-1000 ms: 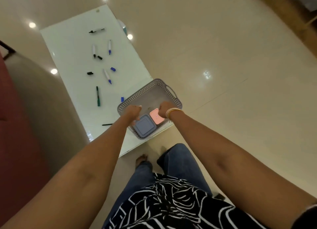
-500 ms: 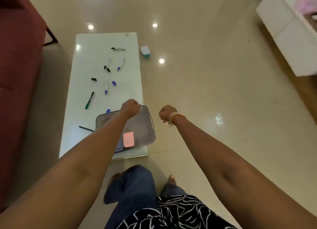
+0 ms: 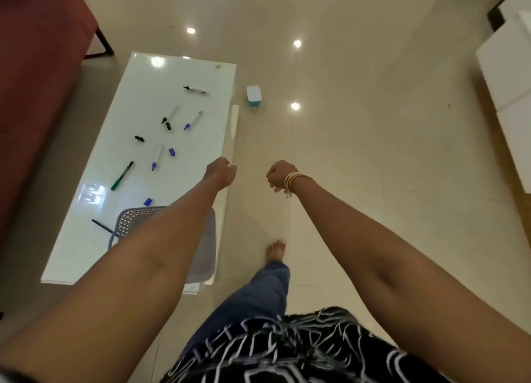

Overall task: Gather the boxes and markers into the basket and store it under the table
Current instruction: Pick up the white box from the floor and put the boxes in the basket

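The grey perforated basket point(image 3: 135, 219) stands on the near end of the white glass table point(image 3: 138, 95), and my left forearm hides most of it and whatever is inside. Loose markers lie on the table: a green marker point(image 3: 122, 175), a blue marker point(image 3: 156, 157), another blue marker point(image 3: 193, 120), a black marker point(image 3: 195, 89), and several loose caps. A white and teal box point(image 3: 254, 95) stands on the floor beside the table's right edge. My left hand point(image 3: 219, 173) hovers over the table's right edge with its fingers curled, holding nothing. My right hand point(image 3: 280, 175) is curled over the floor, also holding nothing.
A red sofa point(image 3: 37, 66) runs along the left of the table. White cabinets point(image 3: 505, 81) stand at the far right. My bare foot point(image 3: 277, 249) is on the tiled floor to the right of the table. A thin black pen point(image 3: 102, 226) lies left of the basket.
Both hands let go of the basket and rose away from it. The view swung so the table now lies to my left and the floor box has come into sight.
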Demonstrator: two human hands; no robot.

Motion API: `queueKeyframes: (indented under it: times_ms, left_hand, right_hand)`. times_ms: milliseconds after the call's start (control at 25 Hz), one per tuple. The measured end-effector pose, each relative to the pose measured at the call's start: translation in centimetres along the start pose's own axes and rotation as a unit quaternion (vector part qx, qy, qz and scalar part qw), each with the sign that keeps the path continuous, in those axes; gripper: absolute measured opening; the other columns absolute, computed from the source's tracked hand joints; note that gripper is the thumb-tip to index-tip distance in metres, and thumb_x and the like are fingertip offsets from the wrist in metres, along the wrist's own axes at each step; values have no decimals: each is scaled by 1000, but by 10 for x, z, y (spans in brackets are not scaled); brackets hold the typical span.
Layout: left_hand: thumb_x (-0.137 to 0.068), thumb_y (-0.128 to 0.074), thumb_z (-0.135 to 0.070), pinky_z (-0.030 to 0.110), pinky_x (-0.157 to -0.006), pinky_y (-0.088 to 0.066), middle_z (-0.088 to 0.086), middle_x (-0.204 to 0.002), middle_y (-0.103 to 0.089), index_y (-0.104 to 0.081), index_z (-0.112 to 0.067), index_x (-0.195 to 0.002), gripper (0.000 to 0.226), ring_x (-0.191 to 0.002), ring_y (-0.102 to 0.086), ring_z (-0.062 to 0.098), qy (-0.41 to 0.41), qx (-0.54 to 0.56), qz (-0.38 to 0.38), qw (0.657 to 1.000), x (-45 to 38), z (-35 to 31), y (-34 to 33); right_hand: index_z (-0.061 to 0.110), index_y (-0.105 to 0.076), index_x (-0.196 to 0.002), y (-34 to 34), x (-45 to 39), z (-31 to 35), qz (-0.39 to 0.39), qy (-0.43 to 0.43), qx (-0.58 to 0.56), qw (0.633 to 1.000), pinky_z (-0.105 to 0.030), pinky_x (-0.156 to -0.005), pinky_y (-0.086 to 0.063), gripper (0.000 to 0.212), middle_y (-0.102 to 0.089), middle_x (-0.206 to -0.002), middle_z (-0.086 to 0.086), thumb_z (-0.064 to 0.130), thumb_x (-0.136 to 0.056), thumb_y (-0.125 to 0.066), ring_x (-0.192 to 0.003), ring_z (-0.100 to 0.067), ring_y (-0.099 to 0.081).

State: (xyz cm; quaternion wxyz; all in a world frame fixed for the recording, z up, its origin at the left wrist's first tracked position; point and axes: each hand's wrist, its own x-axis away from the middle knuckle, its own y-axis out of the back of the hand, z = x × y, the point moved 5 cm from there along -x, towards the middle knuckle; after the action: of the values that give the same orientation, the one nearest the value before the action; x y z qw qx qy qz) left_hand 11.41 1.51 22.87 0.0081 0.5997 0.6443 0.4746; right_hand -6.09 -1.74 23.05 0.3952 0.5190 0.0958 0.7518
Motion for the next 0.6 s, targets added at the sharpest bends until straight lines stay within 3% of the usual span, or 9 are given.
queueKeyframes:
  times_ms: [80,280,400,480,600]
  left_hand:
    - [-99,-45,-30,36,-107,-36,16,-146,-43,-42,-4,-140,49,-134,-42,32,9,-5,8,1000,-34,-31,-4]
    - [-98,-46,-27,33,-98,-40,14,-134,-53,-50,-3,-129,39,-125,-49,30,11,33,-8,999,-113,-123,9]
    - [-98,-45,-27,32,-95,-39,12,-126,-54,-49,-3,-130,41,-126,-48,31,29,47,-21,998,-164,-160,23]
    - [-98,-45,-29,34,-103,-37,13,-140,-48,-44,-4,-137,47,-132,-44,31,50,56,-26,997,-201,-179,35]
    - [-97,-46,-30,36,-108,-35,14,-147,-43,-42,-5,-140,50,-134,-41,31,75,82,-56,992,-263,-208,50]
  right_hand:
    - [-3,-66,-111,31,-29,1,15,1,12,1000,-31,-65,-55,32,-73,-106,-19,5,-90,-43,-91,-28,-73]
    - [-4,-65,-113,124,-112,15,29,-1,56,998,-25,-55,-49,31,-72,-108,-18,4,-91,-45,-83,-25,-68]
    - [-2,-66,-110,174,-172,37,33,16,108,993,-31,-70,-58,31,-72,-105,-19,4,-88,-46,-86,-29,-72]
    - [-2,-66,-107,208,-216,56,34,38,130,990,-40,-83,-59,31,-73,-102,-20,6,-86,-45,-87,-31,-73]
    - [0,-65,-103,255,-289,84,41,69,175,981,-42,-83,-60,30,-73,-99,-18,7,-82,-44,-83,-30,-74]
